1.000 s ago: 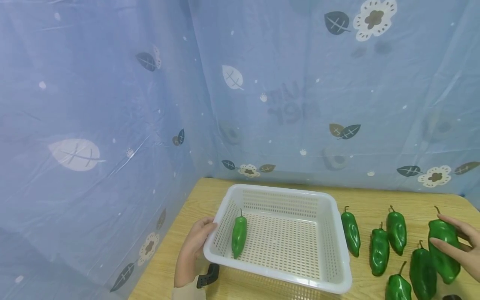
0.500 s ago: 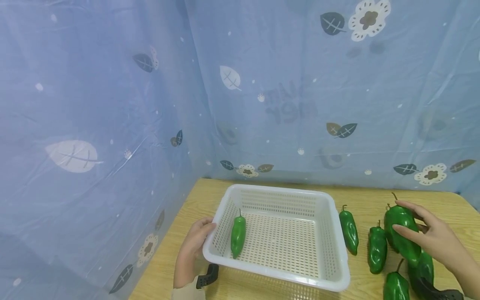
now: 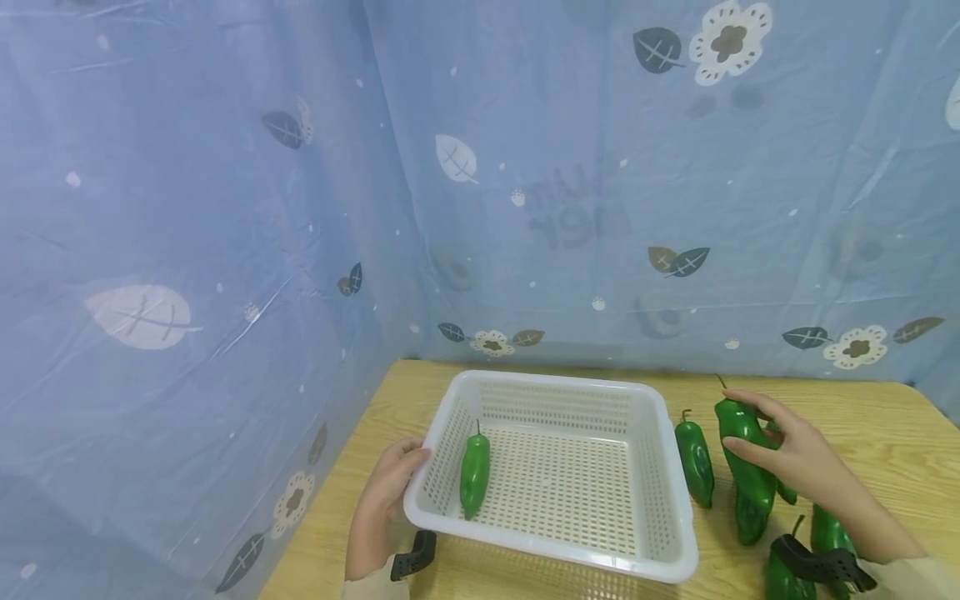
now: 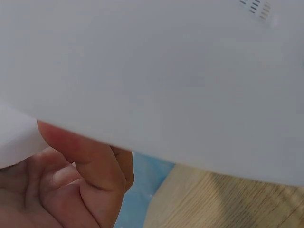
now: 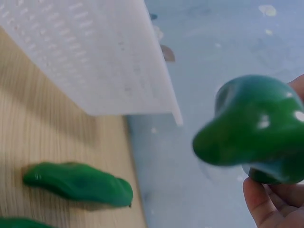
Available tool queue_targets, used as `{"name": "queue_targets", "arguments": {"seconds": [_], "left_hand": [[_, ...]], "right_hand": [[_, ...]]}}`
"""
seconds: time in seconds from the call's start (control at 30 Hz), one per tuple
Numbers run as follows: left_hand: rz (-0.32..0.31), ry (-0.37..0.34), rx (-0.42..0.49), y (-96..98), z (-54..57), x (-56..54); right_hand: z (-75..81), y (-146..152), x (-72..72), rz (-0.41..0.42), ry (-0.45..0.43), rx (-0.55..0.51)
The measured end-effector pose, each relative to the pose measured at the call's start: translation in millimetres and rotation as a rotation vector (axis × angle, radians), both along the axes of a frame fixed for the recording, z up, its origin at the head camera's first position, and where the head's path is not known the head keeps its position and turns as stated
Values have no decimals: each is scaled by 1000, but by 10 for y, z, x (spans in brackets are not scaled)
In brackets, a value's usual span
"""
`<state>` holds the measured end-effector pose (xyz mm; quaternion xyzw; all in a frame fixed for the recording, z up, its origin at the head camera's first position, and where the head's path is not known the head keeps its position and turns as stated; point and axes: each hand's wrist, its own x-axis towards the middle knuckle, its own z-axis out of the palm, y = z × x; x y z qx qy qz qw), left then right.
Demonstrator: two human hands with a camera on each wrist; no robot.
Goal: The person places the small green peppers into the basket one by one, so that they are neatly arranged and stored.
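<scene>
My right hand (image 3: 783, 450) pinches a large glossy green pepper (image 3: 742, 450) between thumb and fingers, to the right of the basket. In the right wrist view the held pepper (image 5: 251, 123) is raised, its tip pointing toward the camera. A white perforated plastic basket (image 3: 547, 563) stands in the middle of the table, with one slimmer green pepper (image 3: 475, 475) lying along its left side. My left hand (image 3: 396, 473) grips the basket's left rim. In the left wrist view that hand's fingers (image 4: 97, 161) curl under the white rim, their tips partly hidden.
Several more green peppers lie right of the basket, one (image 3: 695, 462) close beside its right wall and another (image 3: 787, 575) near the front. The held pepper and right arm partly cover others. Blue patterned sheeting (image 3: 540, 183) hangs behind and left of the wooden table (image 3: 885, 433).
My right hand has carried the large pepper leftward from the table's right side, over other peppers, toward the basket. The left hand stays at the rim.
</scene>
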<state>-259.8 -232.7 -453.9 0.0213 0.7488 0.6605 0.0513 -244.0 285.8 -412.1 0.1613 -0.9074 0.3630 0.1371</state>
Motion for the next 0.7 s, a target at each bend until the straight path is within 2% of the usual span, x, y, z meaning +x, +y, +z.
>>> {"name": "queue_targets", "arguments": {"seconds": [0.3, 0.53, 0.7], "left_hand": [[-2, 5, 5, -9, 8, 12], [-2, 1, 2, 3, 10, 5], [7, -6, -4, 0, 4, -2]], "right_hand": [[41, -329, -66, 89, 38, -29], [59, -534, -131, 115, 4, -33], [94, -663, -229, 136, -17, -60]]}}
